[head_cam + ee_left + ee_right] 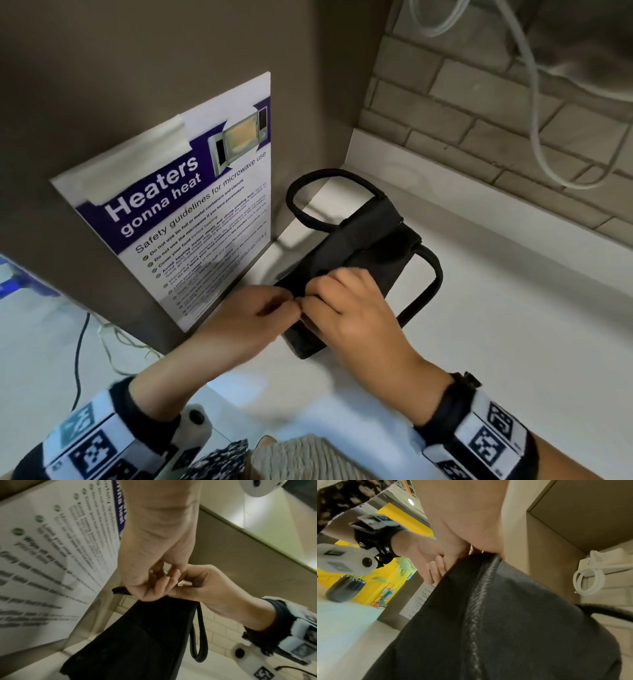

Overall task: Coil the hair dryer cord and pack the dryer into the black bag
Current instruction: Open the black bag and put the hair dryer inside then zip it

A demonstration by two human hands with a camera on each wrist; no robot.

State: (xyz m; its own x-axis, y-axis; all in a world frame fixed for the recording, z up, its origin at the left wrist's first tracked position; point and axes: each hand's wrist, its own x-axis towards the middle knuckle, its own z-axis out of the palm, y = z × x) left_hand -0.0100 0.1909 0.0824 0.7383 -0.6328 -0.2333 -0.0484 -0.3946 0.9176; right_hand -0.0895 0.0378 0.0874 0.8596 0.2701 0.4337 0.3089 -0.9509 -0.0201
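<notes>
The black bag [370, 253] lies on the white counter [496, 325] with its two loop handles [301, 192] spread to either side. A zipper [477, 608] runs along its top and looks closed. At the bag's near end, my left hand [270, 305] and right hand [346, 308] meet fingertip to fingertip. Each pinches the fabric edge there. From the left wrist, the left hand [154, 574] and right hand [205, 585] both grip the top edge of the bag [145, 635]. The hair dryer and its cord are out of sight.
A brown cabinet side carrying a microwave safety poster [191, 205] stands just left of the bag. A brick-tile wall [479, 102] runs behind, with white cables [541, 137] hanging down it. A thin black cord [80, 359] trails over the counter at lower left.
</notes>
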